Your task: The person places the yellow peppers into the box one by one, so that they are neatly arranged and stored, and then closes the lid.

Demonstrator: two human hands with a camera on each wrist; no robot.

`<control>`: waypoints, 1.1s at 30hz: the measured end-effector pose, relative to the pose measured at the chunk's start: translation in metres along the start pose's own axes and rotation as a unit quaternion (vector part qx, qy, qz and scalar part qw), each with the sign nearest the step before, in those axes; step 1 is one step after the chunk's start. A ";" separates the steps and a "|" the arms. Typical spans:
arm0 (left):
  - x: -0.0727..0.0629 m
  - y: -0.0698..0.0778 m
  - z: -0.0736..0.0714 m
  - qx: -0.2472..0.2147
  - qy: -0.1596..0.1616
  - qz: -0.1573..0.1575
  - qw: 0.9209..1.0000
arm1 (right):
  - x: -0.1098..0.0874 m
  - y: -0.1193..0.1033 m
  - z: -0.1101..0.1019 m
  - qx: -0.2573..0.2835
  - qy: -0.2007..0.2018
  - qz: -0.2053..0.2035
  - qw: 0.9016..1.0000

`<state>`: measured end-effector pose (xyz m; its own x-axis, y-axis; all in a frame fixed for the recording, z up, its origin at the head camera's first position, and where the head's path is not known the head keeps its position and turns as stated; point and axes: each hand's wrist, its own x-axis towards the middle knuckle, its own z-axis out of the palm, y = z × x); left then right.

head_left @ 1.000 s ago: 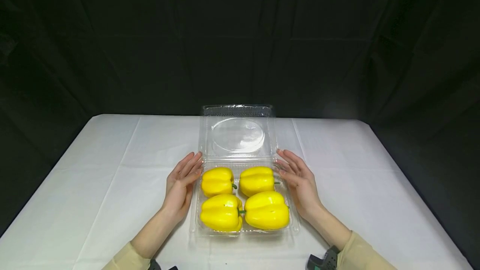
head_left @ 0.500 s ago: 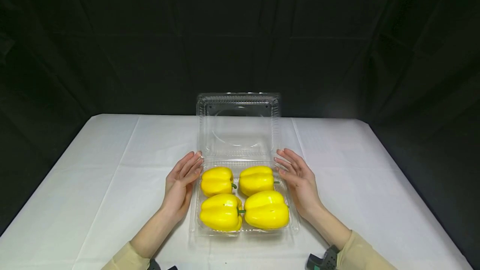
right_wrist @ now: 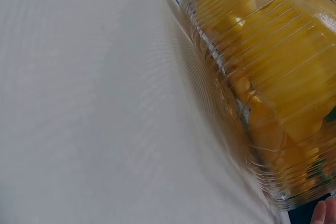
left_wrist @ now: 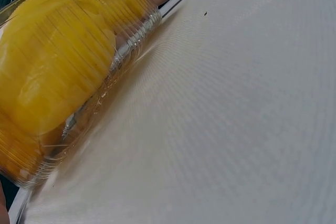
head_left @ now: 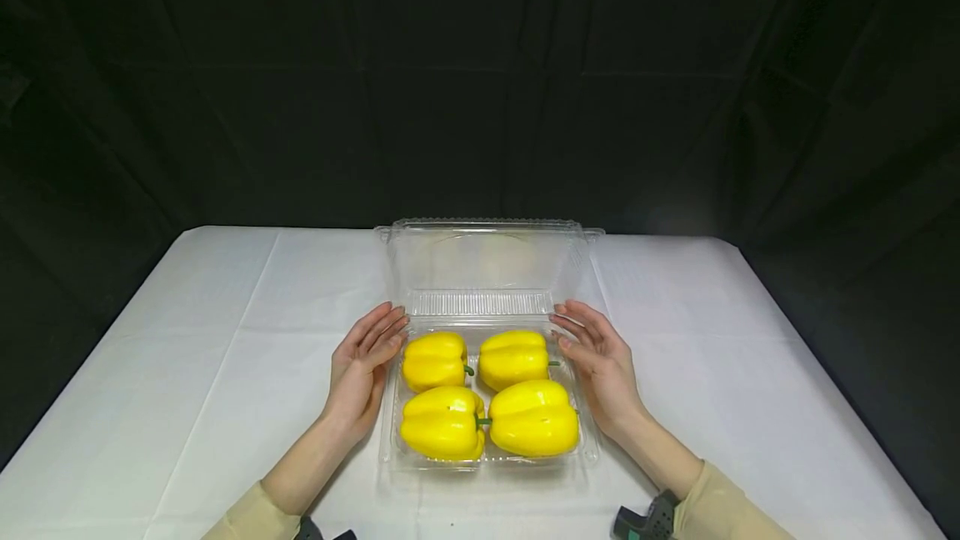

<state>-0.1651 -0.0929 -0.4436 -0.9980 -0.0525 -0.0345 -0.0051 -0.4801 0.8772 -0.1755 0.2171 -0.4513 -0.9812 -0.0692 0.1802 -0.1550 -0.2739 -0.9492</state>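
Note:
Several yellow bell peppers lie in two rows in a clear plastic clamshell box at the middle of the table. Its lid stands raised at the far side, tilted toward me, its upper edge wider than its hinge. Beside the box's left wall is my left hand, its fingers extended along the far left corner. My right hand mirrors it at the far right corner, fingers loosely extended. Whether the fingertips touch the plastic I cannot tell. Both wrist views show the box's ribbed side wall with peppers behind it.
A white cloth covers the table. Black curtains hang behind it and at both sides. A dark device sits at the right wrist, by a beige sleeve.
The lid has swung from leaning away, through nearly upright, to tilting forward toward the peppers. Both hands, the box's base and the peppers have barely moved.

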 end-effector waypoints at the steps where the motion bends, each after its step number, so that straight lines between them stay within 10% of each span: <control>1: 0.000 0.000 0.000 -0.001 0.001 0.001 1.000 | 0.000 0.000 0.000 -0.001 0.001 -0.001 1.000; 18: -0.003 -0.002 0.004 0.012 0.023 0.009 1.000 | -0.009 -0.003 0.000 -0.021 0.053 0.015 0.998; 33: -0.038 0.011 -0.004 0.063 -0.025 -0.015 0.998 | -0.051 -0.018 -0.002 -0.013 -0.024 0.016 0.999</control>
<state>-0.1268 -0.0995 -0.4343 -0.9991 0.0053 -0.0411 -0.0402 -0.3664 0.9296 -0.1233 0.2273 -0.4435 -0.9791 -0.1241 0.1610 -0.1269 -0.2459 -0.9610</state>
